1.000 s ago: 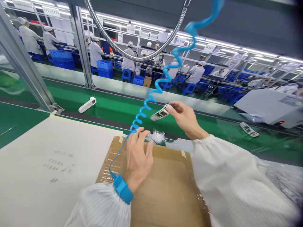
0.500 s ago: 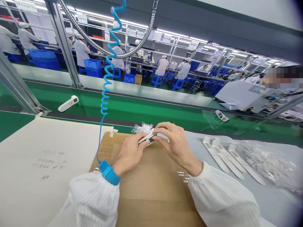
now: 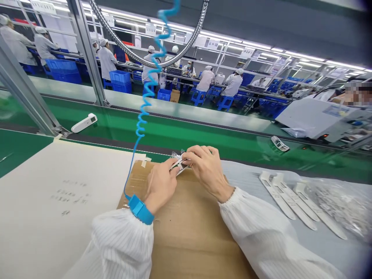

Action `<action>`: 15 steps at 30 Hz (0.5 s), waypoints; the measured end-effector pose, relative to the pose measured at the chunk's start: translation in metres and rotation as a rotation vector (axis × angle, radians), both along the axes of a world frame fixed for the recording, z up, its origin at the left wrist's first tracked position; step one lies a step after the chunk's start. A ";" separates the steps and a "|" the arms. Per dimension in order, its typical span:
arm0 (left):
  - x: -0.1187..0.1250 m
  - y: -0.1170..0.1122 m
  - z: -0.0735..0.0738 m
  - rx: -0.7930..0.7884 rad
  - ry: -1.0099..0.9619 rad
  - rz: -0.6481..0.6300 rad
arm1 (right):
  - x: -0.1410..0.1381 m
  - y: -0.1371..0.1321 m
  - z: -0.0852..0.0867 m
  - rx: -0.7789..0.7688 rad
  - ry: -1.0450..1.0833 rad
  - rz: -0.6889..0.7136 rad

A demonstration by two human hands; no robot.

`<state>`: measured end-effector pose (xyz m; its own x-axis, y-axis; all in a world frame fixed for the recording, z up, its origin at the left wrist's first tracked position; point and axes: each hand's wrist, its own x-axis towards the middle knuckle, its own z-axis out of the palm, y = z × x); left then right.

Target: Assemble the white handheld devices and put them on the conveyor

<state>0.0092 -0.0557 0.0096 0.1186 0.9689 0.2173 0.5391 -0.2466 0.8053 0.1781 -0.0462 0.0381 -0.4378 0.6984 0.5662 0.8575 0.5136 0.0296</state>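
Note:
Both my hands meet over the far edge of a brown cardboard sheet (image 3: 186,232). My left hand (image 3: 161,184) and my right hand (image 3: 205,168) pinch a small white and grey plastic part (image 3: 178,164) between their fingertips. A crumpled clear plastic bag (image 3: 178,155) lies just behind the part, mostly hidden by my fingers. A blue wrist strap (image 3: 141,209) sits on my left wrist, and its blue coiled cord (image 3: 147,97) rises up out of view.
Three long white plastic parts (image 3: 290,201) lie in a row on the grey mat at right, beside clear bags (image 3: 343,205). A white device (image 3: 84,123) and a small part (image 3: 280,143) lie on the green conveyor. A white sheet (image 3: 52,201) lies left. Workers sit at far benches.
My right hand brought the part down from above the conveyor to the cardboard's far edge, and my left hand closed on it. The clear bag is now mostly hidden behind my fingers.

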 end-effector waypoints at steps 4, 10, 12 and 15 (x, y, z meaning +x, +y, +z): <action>0.002 -0.002 -0.001 0.000 0.035 -0.004 | 0.000 0.007 -0.002 0.040 -0.146 -0.003; 0.005 -0.003 0.000 -0.050 0.024 0.082 | -0.011 -0.009 -0.014 -0.176 0.136 -0.089; 0.007 -0.007 0.002 -0.026 0.013 0.072 | -0.019 -0.013 -0.018 -0.200 0.227 -0.140; 0.011 -0.013 0.005 0.006 0.099 0.077 | -0.031 -0.016 -0.018 -0.200 0.237 -0.230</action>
<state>0.0200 -0.0685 0.0145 0.0655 0.9746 0.2143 0.6338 -0.2065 0.7455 0.1472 -0.0618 0.0202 -0.1304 0.8701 0.4754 0.9221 0.2826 -0.2643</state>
